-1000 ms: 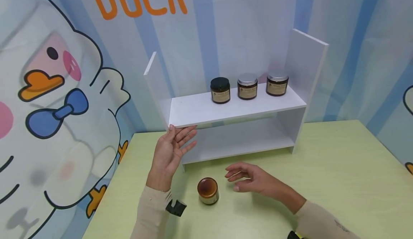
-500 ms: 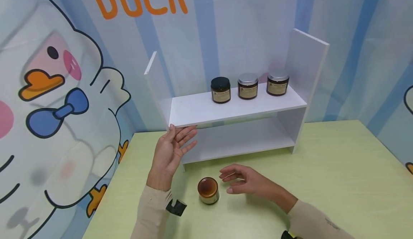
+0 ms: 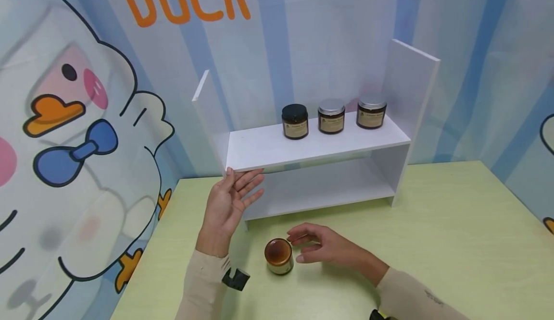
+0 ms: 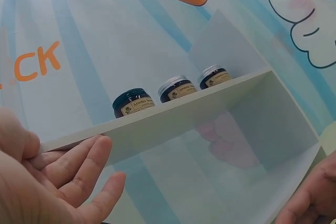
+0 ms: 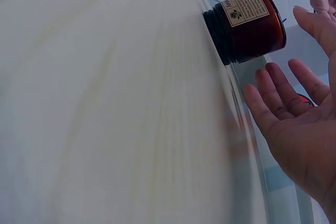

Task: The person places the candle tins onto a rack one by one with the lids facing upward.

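An amber glass jar point(image 3: 279, 256) with a pale label stands on the table in front of the shelf unit. It is upside down: its black lid faces the tabletop in the right wrist view and its glass base faces up. My right hand point(image 3: 324, 247) is just right of this jar, fingers spread and slightly bent, fingertips close to the glass. My left hand point(image 3: 229, 204) holds the front left corner of the white shelf point(image 3: 264, 149), thumb at the front edge and fingers reaching under the board. Its palm faces up in the left wrist view point(image 4: 63, 182).
On the upper board stand a black-lidded jar point(image 3: 295, 122) and two silver-lidded jars, one in the middle point(image 3: 331, 116) and one at the right point(image 3: 371, 112). The unit's side panels point(image 3: 411, 84) rise above that board. A printed curtain point(image 3: 337, 27) hangs behind the pale green table point(image 3: 467, 224).
My right hand has moved left toward the amber jar, narrowing the gap to it. The left hand, the jars and the shelf have stayed in place.
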`<state>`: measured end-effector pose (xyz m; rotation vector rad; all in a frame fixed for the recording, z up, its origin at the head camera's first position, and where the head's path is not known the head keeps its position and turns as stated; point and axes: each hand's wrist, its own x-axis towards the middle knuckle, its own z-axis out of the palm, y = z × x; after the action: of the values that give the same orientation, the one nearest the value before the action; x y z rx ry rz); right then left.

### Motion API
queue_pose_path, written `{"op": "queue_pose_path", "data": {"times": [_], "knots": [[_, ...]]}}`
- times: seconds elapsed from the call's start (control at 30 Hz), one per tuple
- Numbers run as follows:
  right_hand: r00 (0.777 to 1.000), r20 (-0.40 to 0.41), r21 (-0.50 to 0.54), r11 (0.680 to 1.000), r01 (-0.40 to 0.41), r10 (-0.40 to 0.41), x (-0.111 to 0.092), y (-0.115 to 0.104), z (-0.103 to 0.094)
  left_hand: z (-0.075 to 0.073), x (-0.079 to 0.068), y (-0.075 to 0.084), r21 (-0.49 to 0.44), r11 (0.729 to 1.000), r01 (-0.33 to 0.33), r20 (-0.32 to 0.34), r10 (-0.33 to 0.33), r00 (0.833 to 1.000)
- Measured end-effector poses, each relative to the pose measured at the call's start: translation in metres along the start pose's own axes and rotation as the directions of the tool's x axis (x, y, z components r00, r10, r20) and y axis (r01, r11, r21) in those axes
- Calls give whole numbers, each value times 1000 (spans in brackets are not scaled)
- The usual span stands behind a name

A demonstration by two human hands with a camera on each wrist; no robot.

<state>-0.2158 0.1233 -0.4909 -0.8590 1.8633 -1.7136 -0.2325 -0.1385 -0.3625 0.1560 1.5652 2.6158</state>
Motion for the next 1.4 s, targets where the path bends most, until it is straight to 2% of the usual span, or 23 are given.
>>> {"op": "queue_pose_path", "data": {"times": [0.23, 0.6, 1.03, 1.4], "knots": [[1000, -1, 4, 1000, 25, -25, 4, -2, 7, -1, 1, -1, -1, 1000, 6, 3, -6, 1000], [995, 47, 55, 995, 83, -86, 16, 2, 16, -1, 1, 1, 2, 1000, 4, 5, -4, 1000], [999, 31, -21, 999, 35, -34, 26, -4, 22, 1, 1, 0, -1, 1000, 7, 1, -7, 1000], [1000, 30, -23, 1000, 4, -3, 30, -2, 21, 0, 0, 0, -4, 1000, 9, -2, -9, 1000]]}}
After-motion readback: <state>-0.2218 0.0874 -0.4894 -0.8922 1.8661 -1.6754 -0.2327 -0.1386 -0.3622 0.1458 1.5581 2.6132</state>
